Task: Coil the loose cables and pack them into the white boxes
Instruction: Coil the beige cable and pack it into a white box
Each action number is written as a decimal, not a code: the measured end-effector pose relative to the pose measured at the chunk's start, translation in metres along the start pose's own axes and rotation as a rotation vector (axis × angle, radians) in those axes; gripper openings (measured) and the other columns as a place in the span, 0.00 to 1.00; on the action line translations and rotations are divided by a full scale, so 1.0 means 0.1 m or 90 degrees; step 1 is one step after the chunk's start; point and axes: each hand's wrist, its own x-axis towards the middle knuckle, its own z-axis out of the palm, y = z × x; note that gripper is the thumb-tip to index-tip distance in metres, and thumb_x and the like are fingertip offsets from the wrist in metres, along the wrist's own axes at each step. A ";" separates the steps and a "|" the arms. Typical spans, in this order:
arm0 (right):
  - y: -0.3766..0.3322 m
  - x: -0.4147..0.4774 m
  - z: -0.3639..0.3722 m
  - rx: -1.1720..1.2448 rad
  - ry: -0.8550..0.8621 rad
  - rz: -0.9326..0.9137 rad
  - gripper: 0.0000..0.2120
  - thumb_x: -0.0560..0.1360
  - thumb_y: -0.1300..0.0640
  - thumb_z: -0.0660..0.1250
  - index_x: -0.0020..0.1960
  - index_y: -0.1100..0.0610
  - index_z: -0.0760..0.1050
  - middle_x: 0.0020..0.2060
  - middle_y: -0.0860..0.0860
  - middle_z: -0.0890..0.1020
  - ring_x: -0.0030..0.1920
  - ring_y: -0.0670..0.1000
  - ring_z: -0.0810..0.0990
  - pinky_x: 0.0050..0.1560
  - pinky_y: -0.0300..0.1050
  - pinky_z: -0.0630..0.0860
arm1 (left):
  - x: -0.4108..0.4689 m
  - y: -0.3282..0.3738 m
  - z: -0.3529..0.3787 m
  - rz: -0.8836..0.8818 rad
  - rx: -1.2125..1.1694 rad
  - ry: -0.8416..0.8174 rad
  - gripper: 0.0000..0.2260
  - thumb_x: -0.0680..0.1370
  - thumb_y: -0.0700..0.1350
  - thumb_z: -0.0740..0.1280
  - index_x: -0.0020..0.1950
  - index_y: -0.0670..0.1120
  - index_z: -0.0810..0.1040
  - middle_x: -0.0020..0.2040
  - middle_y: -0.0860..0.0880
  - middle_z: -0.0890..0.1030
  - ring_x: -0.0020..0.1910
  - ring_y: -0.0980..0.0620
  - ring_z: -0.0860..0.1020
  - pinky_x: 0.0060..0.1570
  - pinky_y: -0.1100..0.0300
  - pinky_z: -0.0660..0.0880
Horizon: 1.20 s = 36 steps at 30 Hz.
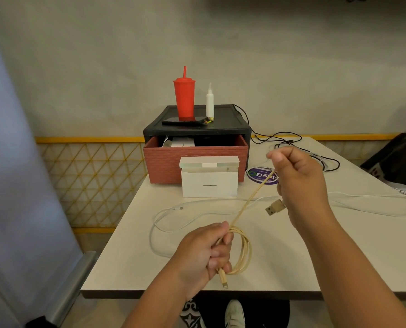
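My left hand (pixel 208 250) grips a coil of beige cable (pixel 243 252) above the table's front edge; the small plug end hangs below my fist. A straight run of the same cable rises to my right hand (pixel 299 176), which pinches it near the USB plug (pixel 274 207). A white box (pixel 209 177) with its lid flap open stands mid-table in front of the drawer unit. A loose white cable (pixel 173 218) lies looped on the table beneath my hands. A black cable (pixel 289 138) trails across the far right of the table.
A black drawer unit with an open red-brown drawer (pixel 195 159) stands at the back, carrying a red cup (pixel 184 98), a white bottle (pixel 209 101) and a phone. A round sticker (pixel 258 175) lies right of the box. A dark bag (pixel 396 157) sits far right.
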 end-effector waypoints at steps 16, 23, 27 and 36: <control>0.52 -0.15 -0.13 -0.171 -0.135 0.070 0.12 0.79 0.60 0.59 0.41 0.48 0.76 0.30 0.47 0.73 0.30 0.42 0.69 0.31 0.36 0.67 | -0.03 0.09 -0.10 0.073 -0.163 0.029 0.10 0.70 0.46 0.63 0.31 0.44 0.67 0.24 0.53 0.58 0.19 0.58 0.57 0.23 0.63 0.66; 0.83 -0.37 -0.05 -0.336 -0.273 0.117 0.10 0.77 0.63 0.62 0.42 0.50 0.76 0.39 0.47 0.80 0.41 0.47 0.78 0.45 0.39 0.73 | 0.08 0.11 -0.12 0.110 -0.191 0.089 0.11 0.71 0.48 0.62 0.33 0.45 0.66 0.24 0.54 0.58 0.18 0.59 0.57 0.22 0.65 0.66; 0.73 -0.40 0.06 -0.033 -0.093 0.217 0.10 0.76 0.68 0.61 0.39 0.59 0.75 0.32 0.53 0.79 0.32 0.49 0.76 0.36 0.38 0.78 | 0.11 0.08 -0.11 0.086 -0.253 0.079 0.11 0.72 0.48 0.62 0.32 0.45 0.67 0.23 0.54 0.58 0.17 0.59 0.57 0.21 0.65 0.66; 0.56 -0.54 0.18 0.352 -0.152 0.392 0.08 0.76 0.67 0.61 0.38 0.60 0.72 0.27 0.51 0.79 0.27 0.44 0.77 0.29 0.33 0.76 | 0.13 0.03 -0.06 0.057 -0.319 0.062 0.12 0.72 0.48 0.62 0.31 0.44 0.69 0.22 0.53 0.60 0.16 0.59 0.57 0.21 0.65 0.65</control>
